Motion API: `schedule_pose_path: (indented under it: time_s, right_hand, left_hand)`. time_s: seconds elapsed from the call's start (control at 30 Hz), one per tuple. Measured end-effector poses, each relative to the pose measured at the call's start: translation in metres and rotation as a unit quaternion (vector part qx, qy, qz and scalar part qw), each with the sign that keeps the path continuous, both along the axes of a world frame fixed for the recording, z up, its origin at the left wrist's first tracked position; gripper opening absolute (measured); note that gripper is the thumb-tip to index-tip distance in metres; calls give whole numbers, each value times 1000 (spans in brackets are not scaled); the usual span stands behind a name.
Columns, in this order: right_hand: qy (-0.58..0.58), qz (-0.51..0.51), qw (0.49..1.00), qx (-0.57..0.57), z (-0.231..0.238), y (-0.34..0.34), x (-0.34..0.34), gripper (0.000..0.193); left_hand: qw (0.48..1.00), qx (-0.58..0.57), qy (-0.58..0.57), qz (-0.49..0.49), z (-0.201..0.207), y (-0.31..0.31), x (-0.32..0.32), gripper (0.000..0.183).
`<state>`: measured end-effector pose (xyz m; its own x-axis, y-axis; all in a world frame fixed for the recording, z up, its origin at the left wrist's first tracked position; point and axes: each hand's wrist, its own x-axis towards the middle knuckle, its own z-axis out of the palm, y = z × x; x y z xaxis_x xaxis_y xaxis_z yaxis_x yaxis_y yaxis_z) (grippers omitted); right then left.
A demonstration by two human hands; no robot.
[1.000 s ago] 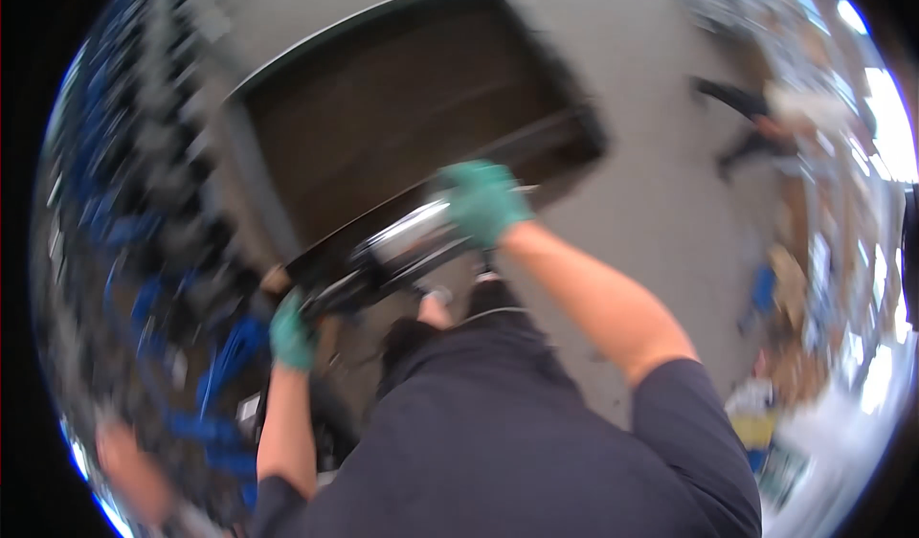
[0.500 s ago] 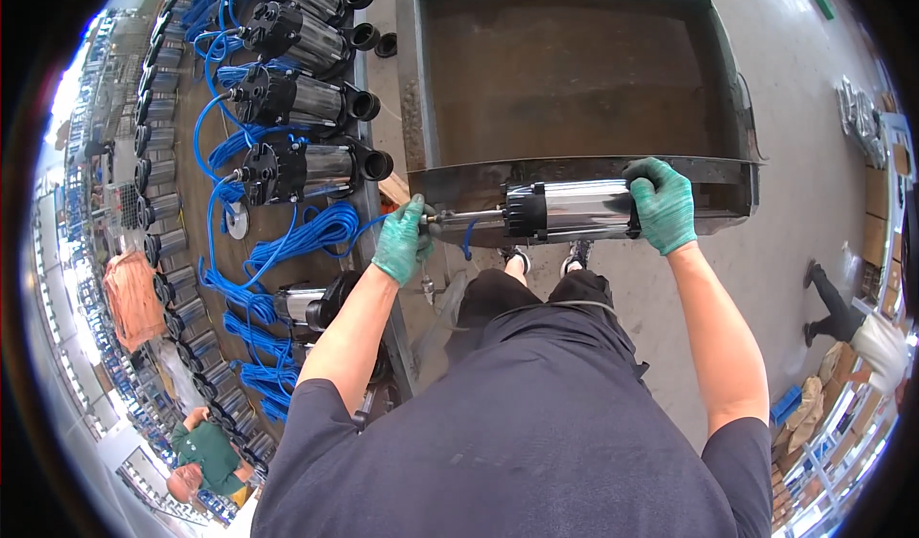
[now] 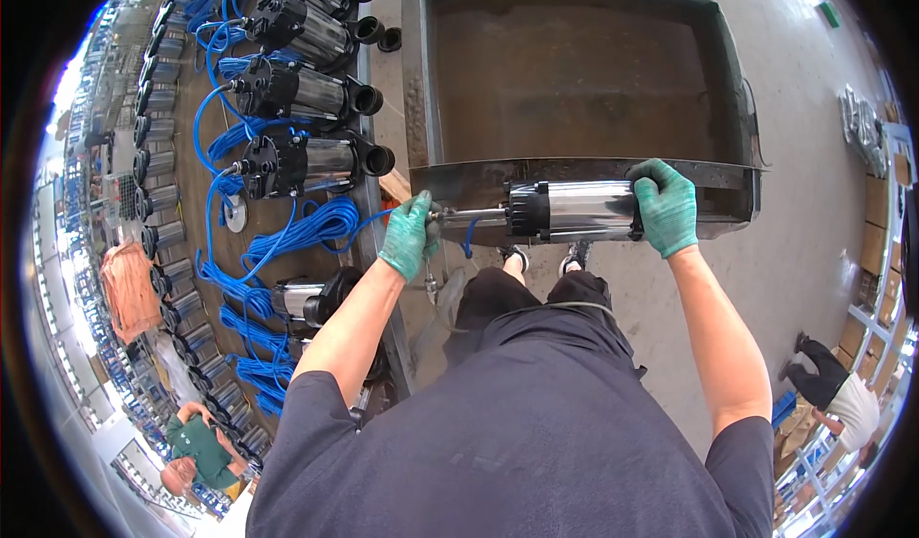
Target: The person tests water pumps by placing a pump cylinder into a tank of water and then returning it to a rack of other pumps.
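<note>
A shiny cylindrical submersible pump (image 3: 589,211) with a black ribbed end lies level over the near ledge of a metal water tank (image 3: 414,78). My green-gloved right hand (image 3: 667,208) grips its right end, thumb over the top. From its left end a thin metal rod (image 3: 476,214) runs toward my green-gloved left hand (image 3: 409,238). That hand is closed round the fitting at the rod's tip; the fingers underneath are partly hidden. A short blue cable end (image 3: 468,239) hangs below the rod.
Left of me, a bench (image 3: 182,21) carries a row of similar pumps (image 3: 311,163) with coiled blue cables (image 3: 306,232). A hose with a metal fitting (image 3: 432,287) hangs by the bench edge. One person (image 3: 201,452) is at lower left, another (image 3: 842,390) at right near shelves.
My hands and the pump stay in nearly the same place. The person at right has shifted lower in view. The view has moved slightly.
</note>
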<state>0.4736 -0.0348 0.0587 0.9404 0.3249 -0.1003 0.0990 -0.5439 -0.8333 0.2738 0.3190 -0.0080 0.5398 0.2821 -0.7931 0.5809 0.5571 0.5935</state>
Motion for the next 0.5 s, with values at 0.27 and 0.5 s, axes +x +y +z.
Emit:
schedule_pose_path:
  time_s: [0.27, 0.5]
  right_hand:
    - [4, -10, 1000, 12, 5, 2, -3, 15]
    - [38, -4, 998, 50, 13, 5, -5, 16]
  left_hand:
    - [1000, 16, 8, 3, 4, -7, 1, 31]
    - [998, 46, 17, 27, 3, -7, -2, 31]
